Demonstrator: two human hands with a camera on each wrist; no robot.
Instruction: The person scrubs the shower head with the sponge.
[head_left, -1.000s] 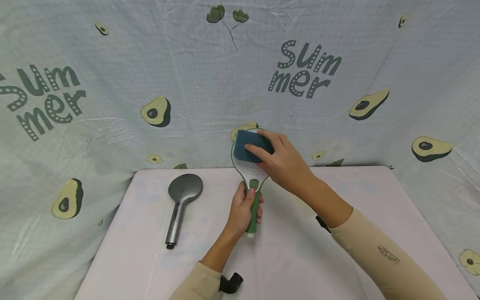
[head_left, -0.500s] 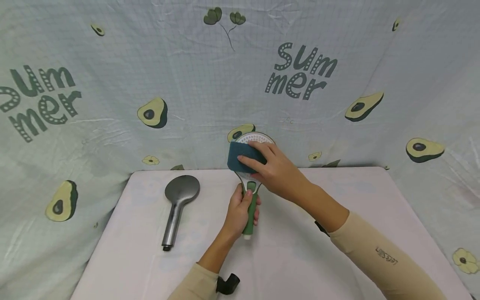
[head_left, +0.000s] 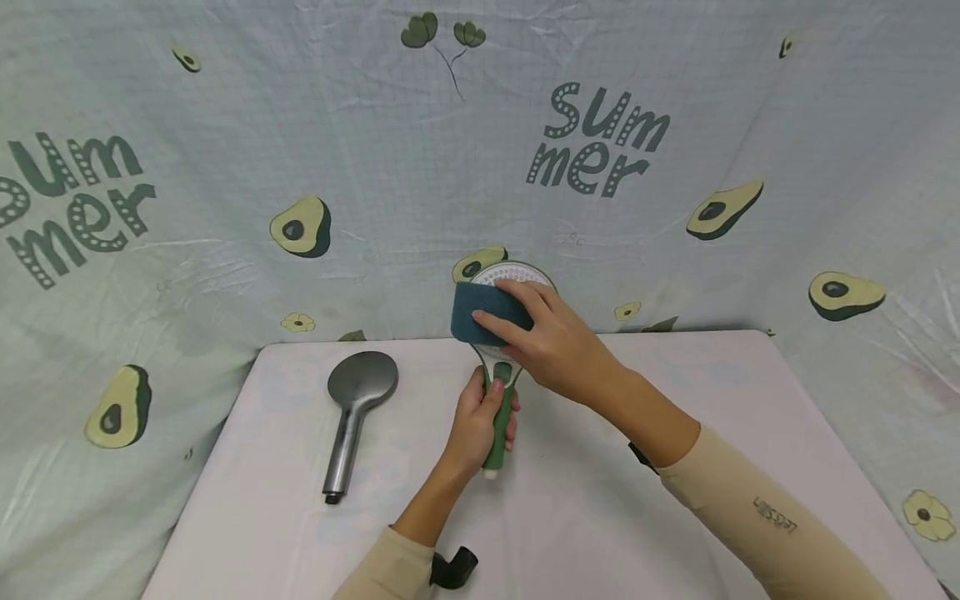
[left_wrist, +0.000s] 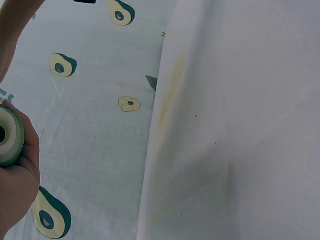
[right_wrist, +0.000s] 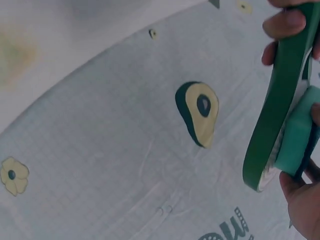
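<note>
My left hand [head_left: 472, 425] grips the green handle of a shower head [head_left: 498, 433], holding it up with its white nozzle face toward me. In my right hand [head_left: 558, 342] is a sponge [head_left: 487, 313], dark blue on the outer side, pressed on the nozzle face and covering its middle. From the side, the right wrist view shows the sponge's light green layer [right_wrist: 295, 140] against the face, with the shower head's green back [right_wrist: 265, 135] beyond. The handle's hollow end [left_wrist: 10, 135] points toward the left wrist camera, inside my left hand [left_wrist: 22, 185].
A grey metallic shower head [head_left: 363, 379] lies on the pale pink table [head_left: 300, 433], left of my hands. Behind the table's far edge hangs a cloth [head_left: 420, 167] printed with avocados and lettering. A black strap piece [head_left: 454, 568] is at my left sleeve.
The sponge in my right hand has slid down the shower head's face, baring the top rows of nozzles. My left hand keeps its grip on the handle. The view has shifted slightly.
</note>
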